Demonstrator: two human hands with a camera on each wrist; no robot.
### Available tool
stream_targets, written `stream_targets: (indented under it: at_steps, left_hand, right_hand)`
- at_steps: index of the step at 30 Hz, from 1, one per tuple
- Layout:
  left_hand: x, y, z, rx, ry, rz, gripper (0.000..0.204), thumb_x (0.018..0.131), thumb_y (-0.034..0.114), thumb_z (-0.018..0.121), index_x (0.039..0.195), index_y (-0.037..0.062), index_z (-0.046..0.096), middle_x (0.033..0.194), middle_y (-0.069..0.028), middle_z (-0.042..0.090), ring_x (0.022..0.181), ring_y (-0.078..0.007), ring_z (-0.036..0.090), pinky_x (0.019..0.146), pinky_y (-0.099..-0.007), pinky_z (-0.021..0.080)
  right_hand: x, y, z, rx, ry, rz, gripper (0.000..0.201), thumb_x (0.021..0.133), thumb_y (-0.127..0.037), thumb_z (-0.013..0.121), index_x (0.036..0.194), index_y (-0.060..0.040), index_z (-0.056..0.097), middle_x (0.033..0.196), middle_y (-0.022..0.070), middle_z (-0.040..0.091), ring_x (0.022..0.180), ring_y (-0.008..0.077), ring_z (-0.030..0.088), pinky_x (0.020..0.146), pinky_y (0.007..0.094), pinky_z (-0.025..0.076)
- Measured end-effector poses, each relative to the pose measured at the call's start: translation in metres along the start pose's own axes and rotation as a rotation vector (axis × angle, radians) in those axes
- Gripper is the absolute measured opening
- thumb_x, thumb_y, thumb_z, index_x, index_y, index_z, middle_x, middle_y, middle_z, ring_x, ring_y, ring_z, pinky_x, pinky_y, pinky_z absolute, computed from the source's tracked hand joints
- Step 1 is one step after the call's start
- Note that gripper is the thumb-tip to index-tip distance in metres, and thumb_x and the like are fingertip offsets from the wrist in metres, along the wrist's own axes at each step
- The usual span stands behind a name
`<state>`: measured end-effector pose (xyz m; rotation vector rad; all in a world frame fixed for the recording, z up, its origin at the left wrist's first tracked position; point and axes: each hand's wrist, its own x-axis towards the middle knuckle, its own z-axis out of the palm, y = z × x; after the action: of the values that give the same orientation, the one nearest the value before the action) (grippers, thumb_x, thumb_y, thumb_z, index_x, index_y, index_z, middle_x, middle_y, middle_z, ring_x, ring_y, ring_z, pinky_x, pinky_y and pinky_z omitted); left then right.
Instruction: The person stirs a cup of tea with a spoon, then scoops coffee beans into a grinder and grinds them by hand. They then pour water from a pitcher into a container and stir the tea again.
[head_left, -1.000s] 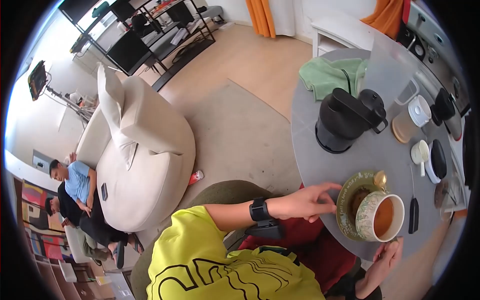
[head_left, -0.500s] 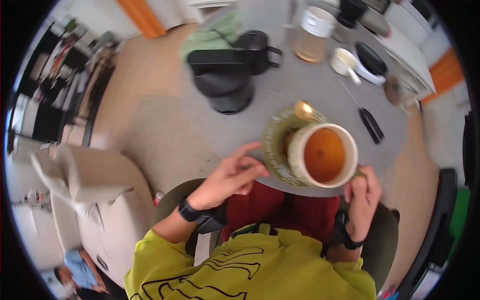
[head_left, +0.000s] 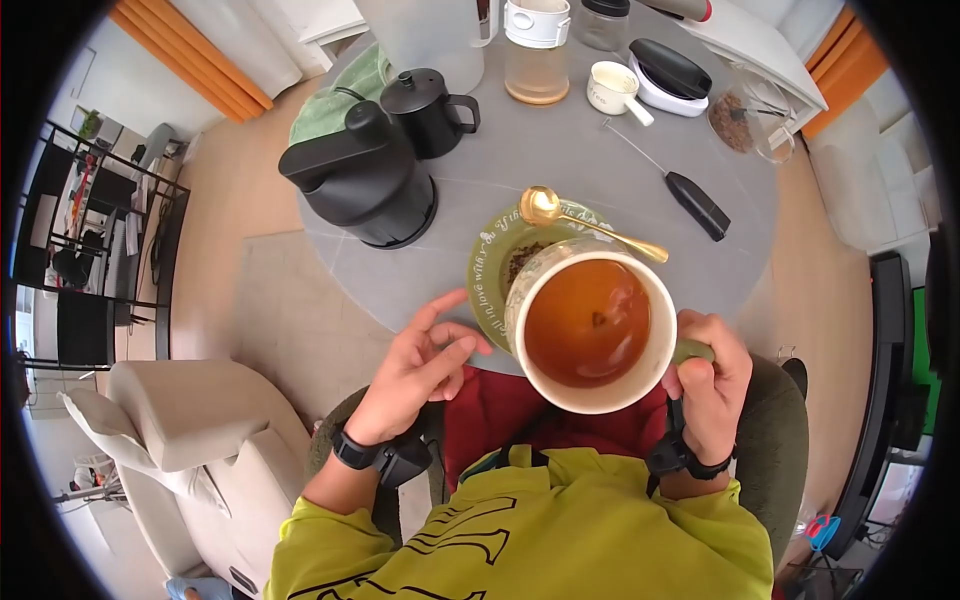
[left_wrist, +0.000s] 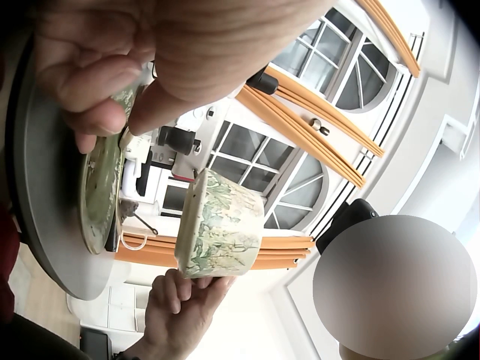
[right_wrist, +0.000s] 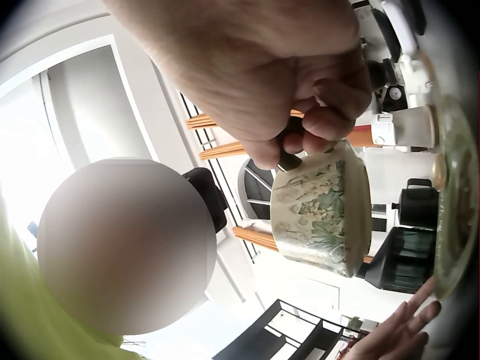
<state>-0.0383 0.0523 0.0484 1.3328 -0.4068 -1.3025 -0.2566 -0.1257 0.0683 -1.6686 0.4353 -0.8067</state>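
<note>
A large floral cup (head_left: pixel 590 330) full of brown tea is held up off the table, close below my face. My right hand (head_left: pixel 700 368) grips its green handle. The same cup (right_wrist: pixel 322 210) hangs under that hand's (right_wrist: pixel 300 112) curled fingers in the right wrist view. Behind the cup, a green saucer (head_left: pixel 488 265) with a gold spoon (head_left: pixel 545 206) on it lies on the grey round table (head_left: pixel 600 165). My left hand (head_left: pixel 458 338) rests its straight fingers against the saucer's near rim. The left wrist view shows the saucer (left_wrist: pixel 101 195) edge-on and the raised cup (left_wrist: pixel 221 225).
Behind the saucer stand a black kettle (head_left: pixel 360 185), a small black pot (head_left: pixel 430 100) and a green cloth (head_left: pixel 325 110). Further back are a lidded glass jar (head_left: pixel 535 60), a small white cup (head_left: pixel 612 88) and a black frother (head_left: pixel 695 205). A beige sofa (head_left: pixel 190 430) is at the left.
The right hand has lifted the cup off the saucer and brought it toward me. The left hand stays at the saucer's rim. The head view has swung over the table.
</note>
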Motion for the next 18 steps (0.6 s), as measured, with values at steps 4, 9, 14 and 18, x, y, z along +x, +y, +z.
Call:
stream_targets:
  at_steps: [4,9,14,18]
  left_hand:
    - [0.000,-0.001,0.000,0.014,-0.016,0.010,0.053,0.096,0.009,0.053,0.143,0.0055,0.029,0.097,-0.0086,0.062,0.057,-0.0053,0.046,0.050,-0.0184,0.037]
    - [-0.001,0.000,0.000,0.017,-0.002,0.002,0.053,0.096,0.009,0.052,0.143,0.0055,0.029,0.097,-0.0083,0.062,0.057,-0.0052,0.046,0.050,-0.0185,0.037]
    - [0.000,-0.004,0.000,0.027,0.010,0.027,0.052,0.096,0.008,0.052,0.143,0.0058,0.030,0.097,-0.0082,0.061,0.057,-0.0049,0.045,0.050,-0.0182,0.037]
    - [0.003,-0.012,-0.004,0.027,0.000,0.070,0.052,0.095,0.007,0.052,0.143,0.0057,0.030,0.097,-0.0083,0.061,0.057,-0.0047,0.044,0.050,-0.0183,0.037]
  right_hand:
    - [-0.001,-0.003,-0.002,0.001,0.009,-0.008,0.037,0.089,-0.033,0.063,0.075,0.0000,0.053,0.061,0.0021,0.046,0.051,0.0110,0.039,0.048,0.0255,0.027]
    - [-0.005,-0.008,-0.003,-0.053,0.036,-0.035,0.044,0.086,-0.040,0.064,0.074,0.0003,0.053,0.062,0.0058,0.045,0.051,0.0160,0.040,0.048,0.0279,0.028]
    - [-0.006,-0.013,-0.001,-0.067,0.105,-0.089,0.048,0.084,-0.047,0.064,0.075,-0.0008,0.054,0.061,0.0067,0.047,0.051,0.0180,0.043,0.047,0.0280,0.028]
    - [-0.003,-0.015,0.001,-0.055,0.158,-0.173,0.053,0.083,-0.053,0.063,0.075,-0.0018,0.055,0.059,0.0065,0.047,0.048,0.0174,0.043,0.043,0.0279,0.028]
